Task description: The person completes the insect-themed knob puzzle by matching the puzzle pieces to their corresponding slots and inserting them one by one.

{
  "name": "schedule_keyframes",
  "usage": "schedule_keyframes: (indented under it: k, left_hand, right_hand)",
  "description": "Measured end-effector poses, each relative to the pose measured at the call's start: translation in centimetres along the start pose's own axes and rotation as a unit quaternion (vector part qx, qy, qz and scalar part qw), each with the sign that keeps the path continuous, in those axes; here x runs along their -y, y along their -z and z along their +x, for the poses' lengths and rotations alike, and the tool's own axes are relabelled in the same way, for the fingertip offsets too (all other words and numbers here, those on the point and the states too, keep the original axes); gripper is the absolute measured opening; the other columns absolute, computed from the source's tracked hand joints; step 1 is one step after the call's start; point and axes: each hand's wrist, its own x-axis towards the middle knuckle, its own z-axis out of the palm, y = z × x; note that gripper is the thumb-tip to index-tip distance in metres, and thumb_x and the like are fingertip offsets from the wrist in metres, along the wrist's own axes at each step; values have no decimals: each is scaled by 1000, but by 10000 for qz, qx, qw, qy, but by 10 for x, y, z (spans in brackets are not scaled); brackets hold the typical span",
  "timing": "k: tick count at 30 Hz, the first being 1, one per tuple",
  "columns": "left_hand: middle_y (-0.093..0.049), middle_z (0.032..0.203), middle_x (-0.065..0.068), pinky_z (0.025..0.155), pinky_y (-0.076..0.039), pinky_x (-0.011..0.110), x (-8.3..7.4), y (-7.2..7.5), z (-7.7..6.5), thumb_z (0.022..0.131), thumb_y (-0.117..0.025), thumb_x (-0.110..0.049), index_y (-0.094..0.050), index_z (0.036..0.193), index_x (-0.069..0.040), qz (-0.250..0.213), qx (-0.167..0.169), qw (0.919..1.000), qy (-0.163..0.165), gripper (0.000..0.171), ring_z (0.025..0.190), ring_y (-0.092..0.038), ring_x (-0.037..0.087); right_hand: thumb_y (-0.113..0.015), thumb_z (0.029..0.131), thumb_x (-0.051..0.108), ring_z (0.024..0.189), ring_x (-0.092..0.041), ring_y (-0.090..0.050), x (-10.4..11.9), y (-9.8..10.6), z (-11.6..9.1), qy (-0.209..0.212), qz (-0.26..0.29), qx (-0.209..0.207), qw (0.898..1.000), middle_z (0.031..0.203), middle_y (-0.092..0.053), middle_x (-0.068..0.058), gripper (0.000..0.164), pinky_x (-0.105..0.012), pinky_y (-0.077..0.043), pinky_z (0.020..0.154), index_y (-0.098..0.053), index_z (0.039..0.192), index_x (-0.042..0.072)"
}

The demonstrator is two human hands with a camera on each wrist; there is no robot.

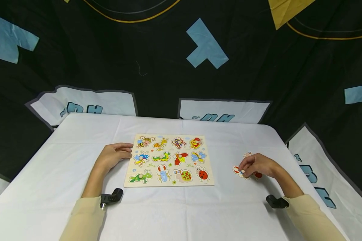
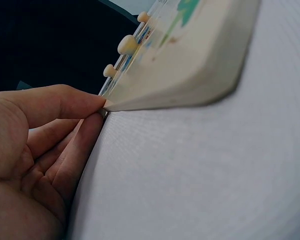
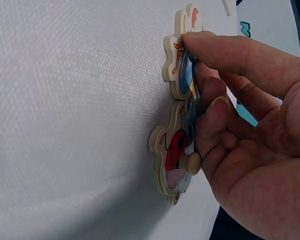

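Note:
A wooden insect puzzle board lies on the table, with knobbed pieces on it. My left hand is at its left edge; in the left wrist view the fingertips touch the board's edge. Off to the right, my right hand pinches a stag beetle piece with thumb and fingers. That beetle piece has a blue body and orange legs in the right wrist view. Beside it, below the curled fingers, is a ladybug piece with a wooden knob. Another piece shows partly behind the hand.
A white cloth covers the table. Beyond its far edge hangs a black backdrop with blue and yellow shapes. Each wrist wears a small black camera, such as the left camera.

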Motion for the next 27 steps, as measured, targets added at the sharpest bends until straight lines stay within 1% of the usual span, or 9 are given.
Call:
schedule_keyframes:
  k: [6, 14, 20, 27]
  left_hand:
    - [-71, 121, 13, 110, -37, 49, 1, -1, 0, 87, -75, -19, -66, 135, -11, -1, -12, 10000, -27, 49, 123, -57, 28]
    - [-72, 121, 12, 109, -37, 49, 0, 0, 0, 87, -76, -19, -66, 135, -10, 33, -41, 10000, -60, 50, 122, -57, 28]
    - [-71, 121, 12, 109, -37, 49, 1, -1, 1, 87, -75, -19, -66, 135, -11, 44, -12, 10000, -5, 49, 122, -57, 28]
    - [-72, 118, 11, 106, -38, 45, 0, -1, 0, 87, -75, -18, -66, 134, -11, -7, -18, 10000, 29, 49, 119, -58, 26]
  right_hand:
    - [-78, 74, 6, 78, -15, -60, 0, 0, 1, 46, -43, -17, 10000, 83, -69, -3, 28, -31, -51, 69, -74, 100, -3]
    - [-80, 74, 7, 77, -17, -60, 1, -2, 1, -13, -93, -123, 9999, 82, -70, -3, 26, -33, -51, 68, -75, 98, -2]
    - [-81, 75, 7, 77, -18, -60, 4, -2, 1, -60, -41, -108, 9999, 82, -70, -3, 26, -33, -51, 68, -75, 98, -2]
    - [-81, 75, 8, 78, -18, -59, 8, -3, 2, -137, -77, -174, 9997, 83, -69, -2, 25, -33, -50, 68, -76, 98, 1]
